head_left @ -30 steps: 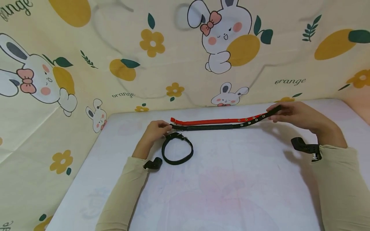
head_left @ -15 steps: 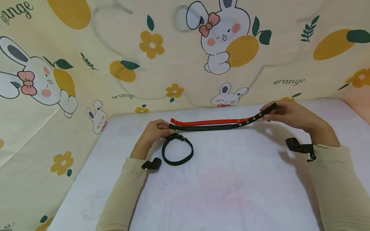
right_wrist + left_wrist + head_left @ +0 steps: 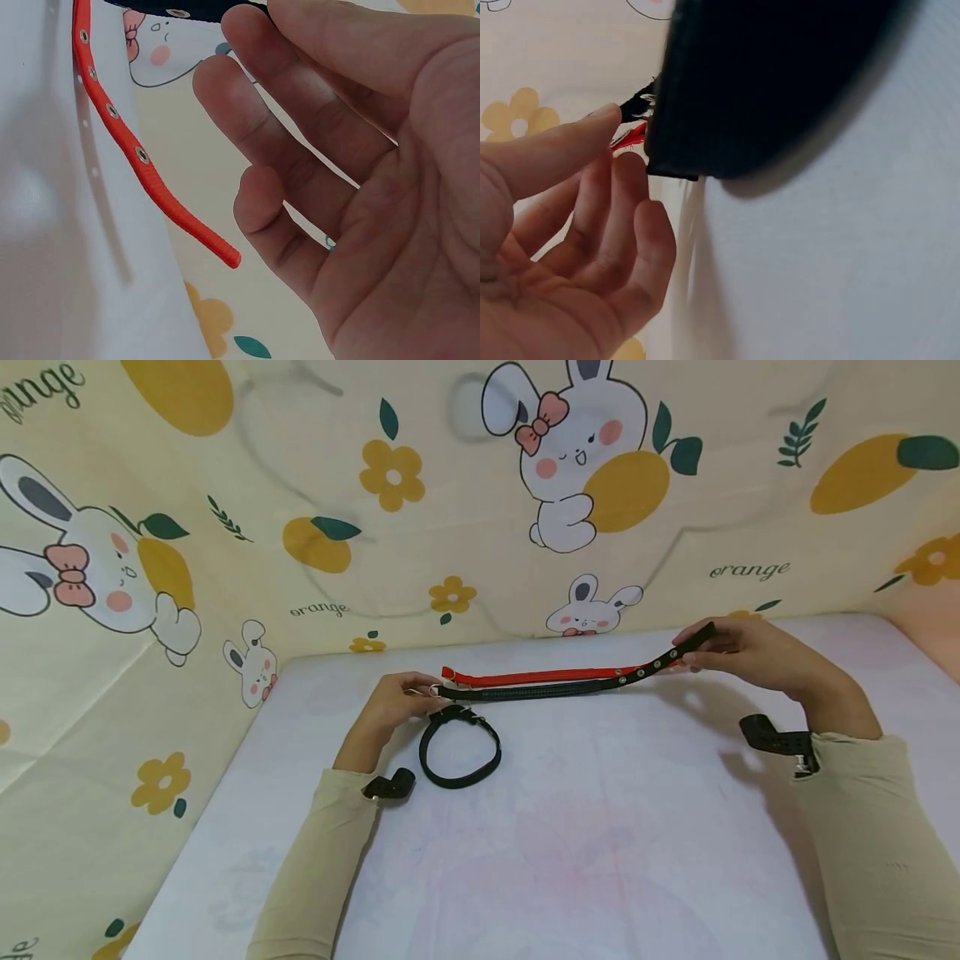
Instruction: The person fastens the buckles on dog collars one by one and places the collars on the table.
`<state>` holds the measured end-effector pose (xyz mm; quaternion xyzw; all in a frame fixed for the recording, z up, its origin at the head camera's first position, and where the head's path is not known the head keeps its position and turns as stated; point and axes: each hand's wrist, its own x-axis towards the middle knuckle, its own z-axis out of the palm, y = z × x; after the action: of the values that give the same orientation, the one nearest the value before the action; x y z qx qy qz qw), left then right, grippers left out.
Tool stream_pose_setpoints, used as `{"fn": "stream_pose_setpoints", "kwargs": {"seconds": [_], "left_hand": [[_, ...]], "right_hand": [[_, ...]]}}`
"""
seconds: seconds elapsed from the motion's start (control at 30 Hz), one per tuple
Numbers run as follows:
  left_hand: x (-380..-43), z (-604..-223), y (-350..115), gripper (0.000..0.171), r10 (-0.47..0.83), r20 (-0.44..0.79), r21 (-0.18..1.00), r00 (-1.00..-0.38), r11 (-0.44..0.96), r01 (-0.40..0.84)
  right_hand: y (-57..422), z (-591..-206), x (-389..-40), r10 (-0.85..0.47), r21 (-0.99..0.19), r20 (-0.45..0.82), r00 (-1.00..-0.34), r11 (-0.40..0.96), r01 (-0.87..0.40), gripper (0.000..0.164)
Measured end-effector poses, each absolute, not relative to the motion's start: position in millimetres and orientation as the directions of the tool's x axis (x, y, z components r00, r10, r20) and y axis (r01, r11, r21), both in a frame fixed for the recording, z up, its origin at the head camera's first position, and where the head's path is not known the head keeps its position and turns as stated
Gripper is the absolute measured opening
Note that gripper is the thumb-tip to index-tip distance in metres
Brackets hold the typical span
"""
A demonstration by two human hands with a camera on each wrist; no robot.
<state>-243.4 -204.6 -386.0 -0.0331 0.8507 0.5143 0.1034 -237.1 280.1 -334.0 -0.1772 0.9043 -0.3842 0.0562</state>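
Observation:
In the head view a straightened black collar (image 3: 540, 692) with metal eyelets stretches between both hands. My left hand (image 3: 390, 706) pinches its buckle end, where a metal ring shows. My right hand (image 3: 772, 664) pinches the eyelet end between thumb and fingers, raised above the table. Just behind runs a red collar (image 3: 525, 677); its eyelet end hangs free beside the right fingers in the right wrist view. A second black collar (image 3: 460, 787), buckled into a loop, lies near the left hand. A large dark shape hides part of the left wrist view.
The collars are over a white tabletop (image 3: 600, 860) near its back edge. A cream cloth (image 3: 465, 510) printed with rabbits and oranges hangs behind and to the left. Small black wrist cameras (image 3: 392, 785) stick out from both sleeves.
My right hand has shifted left with the black collar's eyelet end, whose tip now points higher. My left hand has drawn slightly left, and the buckle ring shows. The looped collar stays put.

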Motion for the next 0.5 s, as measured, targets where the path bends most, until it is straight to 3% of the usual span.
{"fn": "stream_pose_setpoints", "kwargs": {"seconds": [0.27, 0.5], "left_hand": [[-243.7, -390.6, -207.1, 0.035, 0.05, -0.179, 0.882, -0.983, 0.451, -0.138], [-243.7, -387.9, -205.7, 0.033, 0.086, -0.067, 0.917, -0.994, 0.398, -0.027]], "right_hand": [[277.5, -334.4, -236.8, -0.361, -0.718, 0.049, -0.931, 0.636, -0.284, 0.029], [273.5, -327.9, -233.5, -0.308, -0.701, 0.074, -0.948, 0.661, -0.269, 0.028]]}}
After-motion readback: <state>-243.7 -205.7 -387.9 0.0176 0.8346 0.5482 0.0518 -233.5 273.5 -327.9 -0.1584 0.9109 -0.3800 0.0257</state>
